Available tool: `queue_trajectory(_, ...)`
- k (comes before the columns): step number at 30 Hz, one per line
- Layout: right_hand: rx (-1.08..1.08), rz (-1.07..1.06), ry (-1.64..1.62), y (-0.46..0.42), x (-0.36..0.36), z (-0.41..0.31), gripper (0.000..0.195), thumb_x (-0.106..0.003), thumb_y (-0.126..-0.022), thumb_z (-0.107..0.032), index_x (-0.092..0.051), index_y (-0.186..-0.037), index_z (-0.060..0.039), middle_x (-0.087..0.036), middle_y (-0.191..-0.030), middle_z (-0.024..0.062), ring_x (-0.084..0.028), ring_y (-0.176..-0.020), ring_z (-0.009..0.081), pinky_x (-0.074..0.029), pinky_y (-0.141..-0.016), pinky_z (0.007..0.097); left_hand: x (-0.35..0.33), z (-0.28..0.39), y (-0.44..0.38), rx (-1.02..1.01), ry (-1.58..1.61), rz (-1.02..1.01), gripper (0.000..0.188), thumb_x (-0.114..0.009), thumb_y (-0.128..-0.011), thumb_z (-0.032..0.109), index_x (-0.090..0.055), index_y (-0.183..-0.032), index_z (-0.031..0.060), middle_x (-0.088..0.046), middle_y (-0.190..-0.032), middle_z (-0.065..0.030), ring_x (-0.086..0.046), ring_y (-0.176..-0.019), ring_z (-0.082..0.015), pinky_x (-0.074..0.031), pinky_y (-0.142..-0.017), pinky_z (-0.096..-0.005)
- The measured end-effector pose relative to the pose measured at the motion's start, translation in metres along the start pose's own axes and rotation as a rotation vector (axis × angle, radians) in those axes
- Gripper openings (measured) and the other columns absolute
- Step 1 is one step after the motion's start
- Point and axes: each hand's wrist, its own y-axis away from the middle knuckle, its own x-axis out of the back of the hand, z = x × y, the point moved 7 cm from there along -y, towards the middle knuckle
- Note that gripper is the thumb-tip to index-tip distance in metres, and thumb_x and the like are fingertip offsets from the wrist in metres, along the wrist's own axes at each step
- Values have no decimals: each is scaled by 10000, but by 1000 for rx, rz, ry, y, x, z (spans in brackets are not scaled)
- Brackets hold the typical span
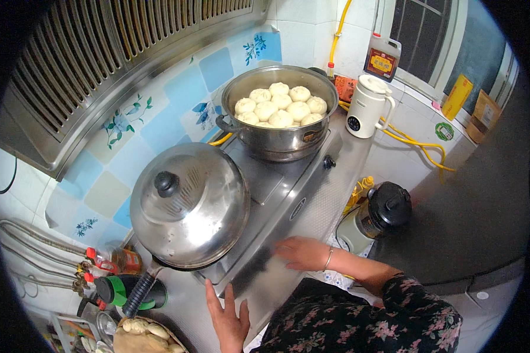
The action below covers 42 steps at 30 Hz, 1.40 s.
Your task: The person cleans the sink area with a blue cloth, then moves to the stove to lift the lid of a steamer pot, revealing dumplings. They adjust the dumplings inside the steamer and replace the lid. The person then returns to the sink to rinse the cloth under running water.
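My left hand [229, 320] has its fingers spread over the near left corner of the gas stove [254, 194], with nothing in it. My right hand [302, 253] is at the stove's front panel, palm down. Whatever its fingertips touch is hidden, and a bracelet circles its wrist. On the left burner sits a wok covered by a domed metal lid [203, 216] with a black knob. The wok's ribbed black handle [140, 293] points towards the lower left. A steel steamer pot [278, 139] stands uncovered on the right burner, full of pale steamed buns [282, 102].
A white electric jug [369, 106] stands right of the steamer. Below it is a black-lidded appliance [386, 212]. Jars [126, 260], a green-and-black container [128, 291] and a basket of pale dough pieces [145, 331] crowd the left. Overhead hangs a range hood [92, 57].
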Motion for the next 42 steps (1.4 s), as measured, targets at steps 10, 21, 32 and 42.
queue_trajectory(10, -80, -54, 45, 0, 58, -6, 491, -620, -818, -285, -516, -1239, -56, -523, -1252, 162, -531, -1099, 318, -443, -943, 380, 1, -17, 4, -107, 53, 76, 494, -673, -775, 39, -501, -1238, 20, -278, -1449, -261, -334, -1311, -424, -343, -1022, -451)
queue_trajectory(21, -285, 366, 143, -27, 260, 133, 274, -590, -833, -295, -621, -719, -48, -611, -743, 156, -606, -682, 335, -487, -618, 434, -10, 32, -34, -68, 49, 169, 363, -650, -759, -9, -588, -1115, -35, -362, -1404, -251, -388, -1278, -409, -354, -1012, -442)
queue_trajectory(32, -626, 26, 412, -143, 359, 362, 294, -562, -791, -246, -683, -993, -71, -664, -922, 208, -646, -867, 349, -516, -771, 404, 27, 146, -202, -308, -254, 295, 423, -626, -748, 49, -557, -1160, -18, -444, -1320, -254, -430, -1208, -439, -357, -1002, -472)
queue_trajectory(42, -720, -180, 467, -206, 320, 409, 287, -552, -753, -145, -695, -969, -22, -662, -1057, 159, -633, -992, 319, -510, -832, 401, 7, 93, -365, 1, -253, 121, 472, -599, -830, 131, -474, -1251, -43, -479, -1269, -257, -448, -1161, -417, -389, -973, -447)
